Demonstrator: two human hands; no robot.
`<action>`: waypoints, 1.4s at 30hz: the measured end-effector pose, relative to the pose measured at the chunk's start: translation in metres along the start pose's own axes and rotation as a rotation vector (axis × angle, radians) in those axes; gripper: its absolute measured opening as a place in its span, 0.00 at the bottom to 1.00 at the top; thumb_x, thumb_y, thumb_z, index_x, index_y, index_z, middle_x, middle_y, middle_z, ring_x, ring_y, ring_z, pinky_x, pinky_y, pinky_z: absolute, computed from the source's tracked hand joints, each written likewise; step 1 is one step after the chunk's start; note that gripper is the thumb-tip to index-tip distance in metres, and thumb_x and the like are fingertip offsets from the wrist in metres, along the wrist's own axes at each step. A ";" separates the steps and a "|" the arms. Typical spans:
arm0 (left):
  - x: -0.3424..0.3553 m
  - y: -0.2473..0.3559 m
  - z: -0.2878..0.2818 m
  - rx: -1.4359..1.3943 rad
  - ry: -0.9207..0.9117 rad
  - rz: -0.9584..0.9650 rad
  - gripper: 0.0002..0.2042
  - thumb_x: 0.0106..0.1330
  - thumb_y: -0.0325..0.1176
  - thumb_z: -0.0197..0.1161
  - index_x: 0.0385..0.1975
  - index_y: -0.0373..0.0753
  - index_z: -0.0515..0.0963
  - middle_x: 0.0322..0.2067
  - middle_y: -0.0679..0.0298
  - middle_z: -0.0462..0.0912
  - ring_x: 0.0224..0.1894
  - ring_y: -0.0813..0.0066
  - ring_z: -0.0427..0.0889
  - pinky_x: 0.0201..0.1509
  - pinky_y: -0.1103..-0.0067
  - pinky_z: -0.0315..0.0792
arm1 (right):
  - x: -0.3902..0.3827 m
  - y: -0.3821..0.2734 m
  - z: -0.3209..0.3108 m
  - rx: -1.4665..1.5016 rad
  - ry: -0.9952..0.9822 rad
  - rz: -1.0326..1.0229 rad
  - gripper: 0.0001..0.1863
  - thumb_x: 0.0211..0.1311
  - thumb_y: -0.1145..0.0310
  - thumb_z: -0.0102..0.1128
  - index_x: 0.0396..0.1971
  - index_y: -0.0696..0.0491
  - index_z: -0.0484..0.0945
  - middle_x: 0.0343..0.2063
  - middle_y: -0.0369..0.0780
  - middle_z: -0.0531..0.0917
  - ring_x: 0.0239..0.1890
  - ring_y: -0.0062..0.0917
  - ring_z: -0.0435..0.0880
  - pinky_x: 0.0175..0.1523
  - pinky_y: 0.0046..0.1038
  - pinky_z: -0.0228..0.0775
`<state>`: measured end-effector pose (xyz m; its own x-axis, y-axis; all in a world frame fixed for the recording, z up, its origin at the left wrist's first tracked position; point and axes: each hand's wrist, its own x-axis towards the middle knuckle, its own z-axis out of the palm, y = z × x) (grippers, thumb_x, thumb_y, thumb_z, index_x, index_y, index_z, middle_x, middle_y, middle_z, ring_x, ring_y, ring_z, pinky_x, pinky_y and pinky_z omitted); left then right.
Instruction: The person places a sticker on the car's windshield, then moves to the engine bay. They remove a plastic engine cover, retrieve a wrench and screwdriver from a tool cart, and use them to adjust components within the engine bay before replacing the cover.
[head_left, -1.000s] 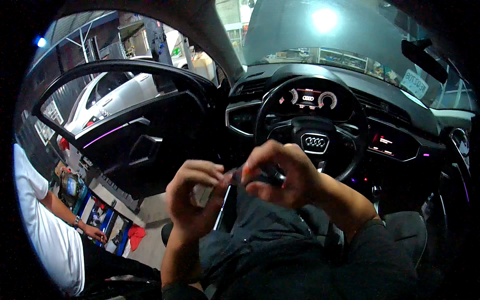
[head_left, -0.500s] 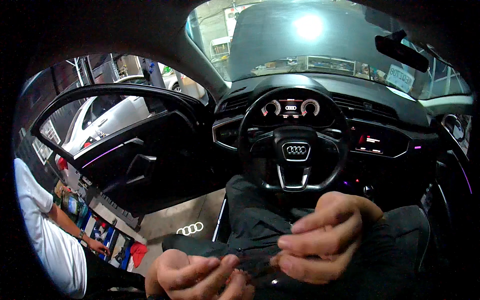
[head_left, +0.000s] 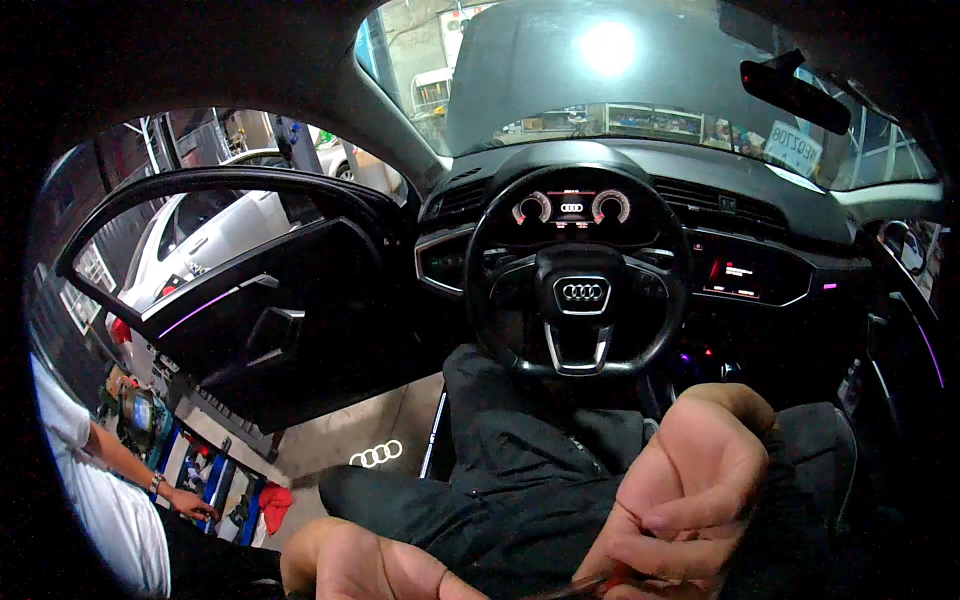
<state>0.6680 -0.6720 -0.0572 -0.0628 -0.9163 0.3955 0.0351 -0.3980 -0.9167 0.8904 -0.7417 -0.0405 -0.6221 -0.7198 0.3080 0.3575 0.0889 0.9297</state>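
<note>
Both my hands are low over my lap, in front of the steering wheel [head_left: 582, 292]. My right hand [head_left: 690, 485] is turned palm toward me, its fingers curled in. A small dark, thin thing [head_left: 592, 584] shows at its fingertips, too little of it to name. My left hand [head_left: 365, 565] lies at the lower edge, with the base of the palm and thumb in view. Its fingers run out of the picture, so what they hold or touch is hidden. Under the hands are my legs in dark trousers [head_left: 500, 430].
The driver's door [head_left: 330, 290] stands open on the left. A person in a white shirt [head_left: 110, 500] is outside it, beside a blue tool tray [head_left: 215, 470] and a red cloth [head_left: 272, 505]. A lit screen [head_left: 735, 277] is right of the wheel. Through the windshield, the raised hood [head_left: 560, 80] shows.
My hands have moved lower, the left partly out of the picture. My right hand has turned to show its palm. The person outside has shifted slightly down and left in view.
</note>
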 end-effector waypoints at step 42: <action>-0.143 -0.135 0.118 0.211 0.015 -0.895 0.08 0.64 0.20 0.70 0.35 0.41 0.78 0.41 0.54 0.88 0.44 0.65 0.88 0.47 0.74 0.82 | -0.154 0.142 0.068 0.276 -0.245 1.029 0.08 0.66 0.73 0.70 0.42 0.53 0.83 0.35 0.38 0.88 0.31 0.18 0.87 0.30 0.19 0.76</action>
<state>0.7898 -0.4922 0.0162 -0.1676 -0.2625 0.9503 0.1482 -0.9597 -0.2390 0.9897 -0.5715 0.0579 -0.2479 -0.0585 0.9670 0.6360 0.7431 0.2079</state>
